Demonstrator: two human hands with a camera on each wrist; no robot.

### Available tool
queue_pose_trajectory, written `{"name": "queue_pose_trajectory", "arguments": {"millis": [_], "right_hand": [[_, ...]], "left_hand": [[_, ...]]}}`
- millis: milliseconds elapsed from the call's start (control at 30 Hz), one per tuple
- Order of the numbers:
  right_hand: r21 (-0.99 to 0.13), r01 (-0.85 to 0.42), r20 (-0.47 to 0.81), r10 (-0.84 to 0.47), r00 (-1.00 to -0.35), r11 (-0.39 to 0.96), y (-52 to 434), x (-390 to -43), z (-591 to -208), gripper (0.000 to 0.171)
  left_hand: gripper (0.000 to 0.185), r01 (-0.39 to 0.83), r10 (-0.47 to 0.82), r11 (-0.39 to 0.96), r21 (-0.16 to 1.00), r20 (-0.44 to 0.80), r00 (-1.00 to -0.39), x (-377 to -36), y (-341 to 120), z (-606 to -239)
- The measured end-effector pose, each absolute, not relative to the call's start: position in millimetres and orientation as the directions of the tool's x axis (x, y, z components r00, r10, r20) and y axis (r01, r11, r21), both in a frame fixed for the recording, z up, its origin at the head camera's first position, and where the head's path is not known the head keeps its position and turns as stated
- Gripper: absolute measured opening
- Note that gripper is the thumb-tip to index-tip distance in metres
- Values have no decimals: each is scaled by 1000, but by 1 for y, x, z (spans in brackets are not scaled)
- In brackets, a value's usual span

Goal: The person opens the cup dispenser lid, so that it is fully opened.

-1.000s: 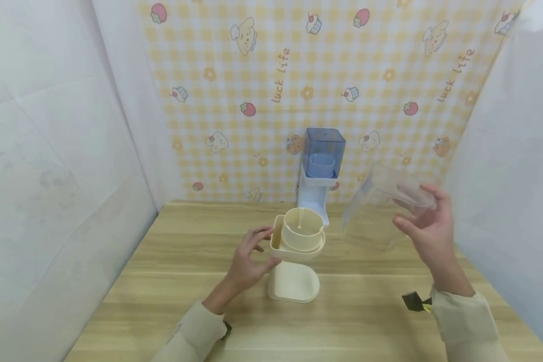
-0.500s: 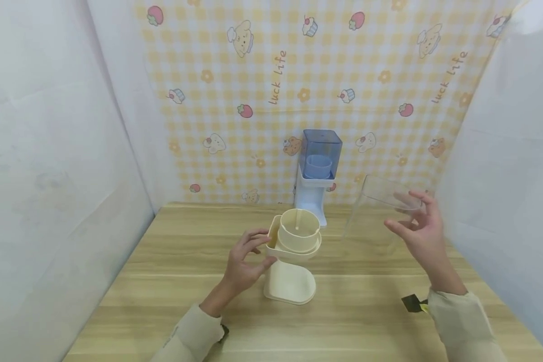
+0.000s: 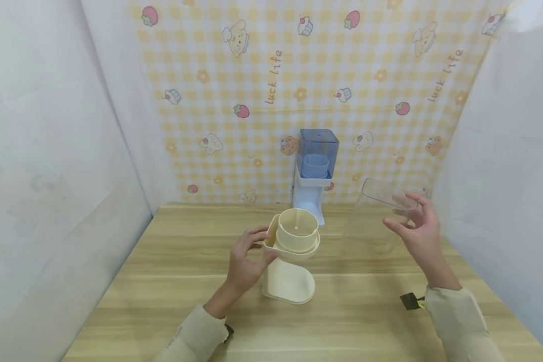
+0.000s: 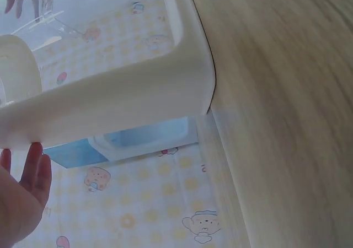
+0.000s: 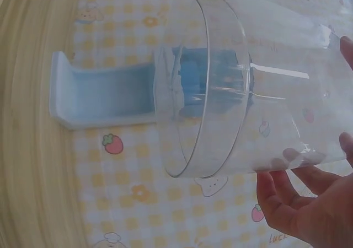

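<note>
A cream dispenser stand [image 3: 308,250] with a round cup [image 3: 298,236] on its upper tray stands upright on the table. At its left side my left hand [image 3: 246,264] grips the tray, thumb at the front and fingers behind. In the left wrist view the fingertips [image 4: 36,151] touch the stand's back wall. To the right, my right hand [image 3: 421,236] holds a clear plastic cover [image 3: 366,213] by its upper end, apart from the stand. The right wrist view shows the cover's open rim [image 5: 207,93] facing away from the hand.
Behind stands a similar blue-and-white dispenser [image 3: 309,198] with a blue transparent cover [image 3: 319,146], against the checked backdrop [image 3: 235,166]. White sheets hang at both sides of the wooden table [image 3: 185,246]. A black tag [image 3: 409,301] shows by the right sleeve.
The right hand has lowered slightly and drawn left with the clear cover. My left thumb has shifted up against the tray's front edge. The stand stays in place as the head view shifts a little.
</note>
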State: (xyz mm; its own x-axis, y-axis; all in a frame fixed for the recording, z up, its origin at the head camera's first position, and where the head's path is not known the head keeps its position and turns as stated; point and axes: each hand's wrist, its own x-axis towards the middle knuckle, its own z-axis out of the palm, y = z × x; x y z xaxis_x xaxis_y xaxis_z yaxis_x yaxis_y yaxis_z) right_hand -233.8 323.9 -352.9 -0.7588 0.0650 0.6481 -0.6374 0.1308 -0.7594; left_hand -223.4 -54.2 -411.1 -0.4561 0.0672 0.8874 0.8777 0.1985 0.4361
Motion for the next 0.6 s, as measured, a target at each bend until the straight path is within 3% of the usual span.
{"name": "queue_pose_trajectory", "arguments": {"millis": [233, 467, 600], "right_hand": [[-764, -634, 644, 83, -761, 116, 326, -235, -357, 67], [-770, -622, 635, 76, -769, 142, 329, -236, -359, 67], [-785, -592, 613, 88, -786, 183, 332, -239, -360, 68]], "left_hand": [[32, 873, 37, 104, 477, 875, -483, -235, -57, -423], [26, 784, -80, 291, 549, 830, -552, -250, -63, -442], [46, 732, -56, 346, 588, 791, -609, -246, -62, -440]]}}
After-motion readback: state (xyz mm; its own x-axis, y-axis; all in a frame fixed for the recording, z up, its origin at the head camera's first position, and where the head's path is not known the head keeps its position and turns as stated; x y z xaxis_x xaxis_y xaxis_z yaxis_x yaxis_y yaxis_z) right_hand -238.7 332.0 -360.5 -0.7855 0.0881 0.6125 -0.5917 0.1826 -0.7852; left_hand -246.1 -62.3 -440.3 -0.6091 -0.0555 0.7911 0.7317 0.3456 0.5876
